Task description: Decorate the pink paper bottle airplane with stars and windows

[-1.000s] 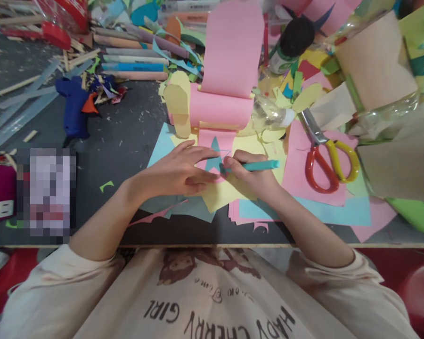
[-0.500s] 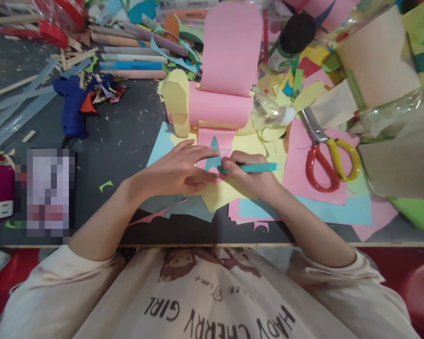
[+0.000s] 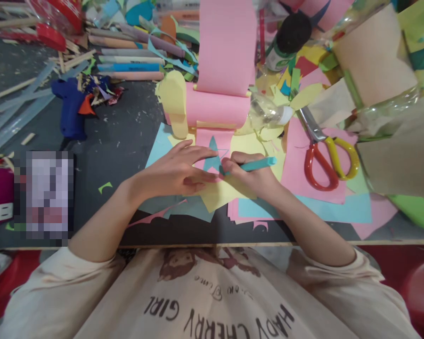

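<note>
My right hand [image 3: 249, 170] grips a teal marker [image 3: 260, 164], its tip end down by a star on a pink paper strip [image 3: 202, 135]. The star [image 3: 213, 149] has a teal upper point and a right point that shows only as an outline. Fingers spread, my left hand [image 3: 180, 170] lies over the strip's left side, fingertips at the star. Both hands hide parts of the star. Above them, the strip meets a pink paper roll [image 3: 215, 109] with yellow edges and a rounded yellow cutout [image 3: 174, 96] at its left end.
Scissors [image 3: 316, 136] with red and yellow handles lie on paper to the right. A blue glue gun [image 3: 71, 110] and a blurred-out rectangle [image 3: 49, 193] are on the left. Several markers [image 3: 132, 67], a black-capped bottle [image 3: 288, 40] and paper scraps crowd the far side.
The marker's back end has tipped slightly up while my right hand stays by the star. My left hand keeps its place. The whole view has shifted a little.
</note>
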Motion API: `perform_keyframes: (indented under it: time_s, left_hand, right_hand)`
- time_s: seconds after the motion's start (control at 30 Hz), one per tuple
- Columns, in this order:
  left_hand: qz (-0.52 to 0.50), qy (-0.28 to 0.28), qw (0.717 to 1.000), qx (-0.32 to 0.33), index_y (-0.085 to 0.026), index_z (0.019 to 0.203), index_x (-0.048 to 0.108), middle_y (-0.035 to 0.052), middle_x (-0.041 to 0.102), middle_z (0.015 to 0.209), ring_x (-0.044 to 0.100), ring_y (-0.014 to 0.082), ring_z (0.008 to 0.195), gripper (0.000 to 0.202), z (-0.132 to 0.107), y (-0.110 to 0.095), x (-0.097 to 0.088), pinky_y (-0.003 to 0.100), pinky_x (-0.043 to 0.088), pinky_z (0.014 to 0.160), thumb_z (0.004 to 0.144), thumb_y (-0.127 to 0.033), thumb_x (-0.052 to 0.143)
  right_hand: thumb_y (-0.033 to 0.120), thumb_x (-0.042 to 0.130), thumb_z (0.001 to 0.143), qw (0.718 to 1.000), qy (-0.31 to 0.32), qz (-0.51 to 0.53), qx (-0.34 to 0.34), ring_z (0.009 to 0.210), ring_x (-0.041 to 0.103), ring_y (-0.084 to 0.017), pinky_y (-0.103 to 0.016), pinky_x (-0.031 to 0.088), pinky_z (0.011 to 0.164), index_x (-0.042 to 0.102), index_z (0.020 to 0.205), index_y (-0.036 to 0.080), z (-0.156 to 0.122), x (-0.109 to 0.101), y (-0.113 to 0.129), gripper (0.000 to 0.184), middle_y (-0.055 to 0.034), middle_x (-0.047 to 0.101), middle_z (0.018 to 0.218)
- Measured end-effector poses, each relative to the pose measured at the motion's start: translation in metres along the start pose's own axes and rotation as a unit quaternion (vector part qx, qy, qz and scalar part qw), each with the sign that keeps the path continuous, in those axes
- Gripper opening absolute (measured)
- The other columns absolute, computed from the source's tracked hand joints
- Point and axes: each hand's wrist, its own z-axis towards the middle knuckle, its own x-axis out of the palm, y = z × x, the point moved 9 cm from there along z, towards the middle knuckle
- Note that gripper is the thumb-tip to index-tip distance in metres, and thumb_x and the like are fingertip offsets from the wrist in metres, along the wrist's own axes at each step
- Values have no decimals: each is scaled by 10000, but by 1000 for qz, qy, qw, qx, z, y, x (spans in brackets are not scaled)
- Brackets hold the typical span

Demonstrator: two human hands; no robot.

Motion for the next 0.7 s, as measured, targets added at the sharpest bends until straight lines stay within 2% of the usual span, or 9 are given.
perform_keyframes:
  time_s: [0.17,0.37,0.5,0.7]
  left_hand:
    - [-4,-8,1000,-1,-371,1214,750,83,538,1535,520,283,1380,275,0,1,0,538,280,1207,998,-270,614]
    - [-3,-2,1000,0,-391,1227,744,71,541,1535,535,277,1360,291,1,-1,-1,505,277,1207,998,-263,617]
    - [2,8,1000,-15,-384,1220,749,69,532,1546,523,280,1368,289,2,0,0,519,263,1218,1000,-266,604]
    - [-7,17,1000,-25,-390,1238,738,56,522,1561,500,292,1404,286,1,1,-1,539,245,1236,997,-300,612]
  right_hand:
    - [297,526,771,1000,3,-6,3,577,385,-118,-288,320,567,422,558,226,1,0,-3,247,31,455,559]
    - [324,503,857,995,-59,27,-74,576,460,-122,-274,363,566,415,610,236,0,-5,0,276,21,538,589]
    - [334,546,876,993,-64,32,-91,583,503,-124,-272,374,561,479,655,232,2,-5,1,252,22,585,621]
    - [401,609,847,986,-79,118,-89,598,568,-137,-289,446,591,578,710,237,6,-19,-1,216,19,628,630]
